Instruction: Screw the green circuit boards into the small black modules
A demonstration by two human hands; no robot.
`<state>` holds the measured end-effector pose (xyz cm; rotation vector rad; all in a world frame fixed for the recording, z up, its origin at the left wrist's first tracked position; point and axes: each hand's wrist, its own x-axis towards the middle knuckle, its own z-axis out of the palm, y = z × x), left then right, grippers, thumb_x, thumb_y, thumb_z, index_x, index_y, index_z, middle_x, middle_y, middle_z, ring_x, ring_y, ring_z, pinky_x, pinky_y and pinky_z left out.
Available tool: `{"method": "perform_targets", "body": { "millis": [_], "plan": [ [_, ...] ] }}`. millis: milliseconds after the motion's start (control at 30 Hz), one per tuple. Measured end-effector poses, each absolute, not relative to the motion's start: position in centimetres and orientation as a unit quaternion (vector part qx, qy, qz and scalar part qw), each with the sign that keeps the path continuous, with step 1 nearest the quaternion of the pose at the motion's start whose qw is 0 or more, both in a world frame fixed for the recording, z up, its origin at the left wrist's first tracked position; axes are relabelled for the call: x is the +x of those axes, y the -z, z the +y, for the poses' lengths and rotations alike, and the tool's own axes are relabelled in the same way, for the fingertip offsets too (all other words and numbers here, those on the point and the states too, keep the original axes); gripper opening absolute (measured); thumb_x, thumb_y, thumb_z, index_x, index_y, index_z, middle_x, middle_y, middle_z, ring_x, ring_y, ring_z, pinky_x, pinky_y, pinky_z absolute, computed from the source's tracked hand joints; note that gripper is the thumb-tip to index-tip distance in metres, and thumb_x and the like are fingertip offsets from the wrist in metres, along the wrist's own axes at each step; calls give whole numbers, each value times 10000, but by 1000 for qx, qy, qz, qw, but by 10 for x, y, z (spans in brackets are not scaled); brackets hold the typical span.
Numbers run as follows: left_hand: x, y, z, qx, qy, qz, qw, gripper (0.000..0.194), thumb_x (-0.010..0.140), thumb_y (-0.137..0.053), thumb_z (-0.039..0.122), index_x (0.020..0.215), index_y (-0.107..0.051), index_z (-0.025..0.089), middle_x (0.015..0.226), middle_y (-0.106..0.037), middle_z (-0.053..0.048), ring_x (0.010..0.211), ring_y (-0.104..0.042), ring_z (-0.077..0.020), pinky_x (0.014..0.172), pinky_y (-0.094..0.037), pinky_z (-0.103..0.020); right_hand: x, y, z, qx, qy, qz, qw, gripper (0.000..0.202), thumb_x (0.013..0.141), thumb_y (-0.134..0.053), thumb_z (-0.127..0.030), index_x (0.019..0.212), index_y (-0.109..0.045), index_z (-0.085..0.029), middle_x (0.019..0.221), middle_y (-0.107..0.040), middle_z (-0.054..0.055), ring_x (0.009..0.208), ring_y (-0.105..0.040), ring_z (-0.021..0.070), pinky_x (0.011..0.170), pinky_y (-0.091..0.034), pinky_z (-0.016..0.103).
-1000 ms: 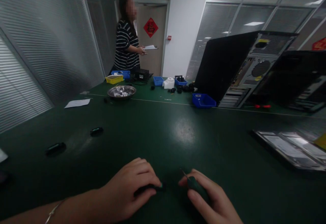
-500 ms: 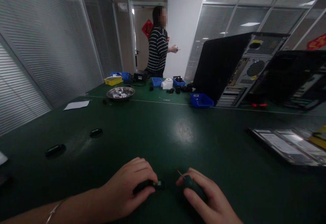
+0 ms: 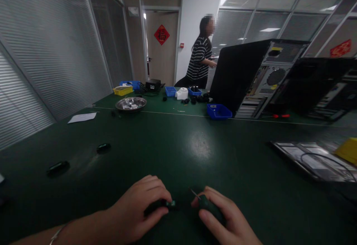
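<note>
My left hand is closed around a small dark device with a bit of green circuit board showing at its right end; most of it is hidden by my fingers. In my right hand is a screwdriver with a dark green handle, held in a closed grip. Its thin metal shaft points up and left, apart from the device. Two similar small dark devices, one farther back and one nearer, lie on the green table to the left.
A metal bowl holds small parts. Near the far side are a blue bin, a white plastic part and a yellow tray. Computer cases stand at right, with metal drives nearer. A person is behind the table.
The person in the striped top has moved right, toward the computer case, leaning forward. A thin cable now shows over the drives at right. My hands keep nearly the same place and grip.
</note>
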<state>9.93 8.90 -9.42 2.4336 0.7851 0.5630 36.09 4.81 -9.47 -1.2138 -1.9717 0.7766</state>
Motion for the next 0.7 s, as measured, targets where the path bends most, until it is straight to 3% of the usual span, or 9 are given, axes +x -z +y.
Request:
{"method": "perform_targets", "body": {
  "millis": [100, 267, 400, 533, 700],
  "plan": [
    [99, 95, 90, 898, -213, 287, 258, 186, 881, -547, 126, 1036, -605, 211, 946, -672, -58, 855, -580, -204, 749, -434, -328, 360, 96, 48, -479, -306, -754, 330, 316, 930, -553, -439, 938, -725, -173, 864, -713, 87, 848, -705, 231, 791, -563, 294],
    [100, 95, 91, 897, -212, 288, 260, 186, 876, -555, 123, 1030, -601, 216, 950, -672, -54, 859, -585, -206, 759, -441, -335, 359, 95, 48, -466, -318, -759, 326, 362, 947, -512, -464, 920, -713, -165, 842, -701, 91, 796, -693, 229, 738, -566, 298],
    [99, 91, 88, 886, -210, 310, 274, 256, 860, -585, 128, 1096, -565, 223, 978, -658, -53, 878, -588, -210, 778, -461, -341, 359, 94, 48, -452, -327, -751, 352, 250, 931, -558, -398, 963, -703, -198, 864, -719, 67, 807, -701, 216, 736, -565, 266],
    [100, 87, 86, 879, -196, 328, 287, 416, 818, -702, 240, 1197, -531, 224, 1092, -642, -77, 966, -577, -248, 843, -469, -388, 358, 94, 47, -457, -340, -734, 369, 167, 920, -563, -297, 1020, -673, -221, 887, -726, 44, 823, -708, 200, 741, -568, 241],
    [100, 88, 89, 886, -177, 321, 282, 271, 863, -615, 156, 1127, -590, 214, 1067, -643, -74, 964, -568, -238, 836, -457, -384, 357, 88, 47, -450, -292, -755, 378, 99, 891, -577, -232, 906, -671, -203, 839, -701, 56, 770, -700, 195, 706, -576, 251]
  ]
}}
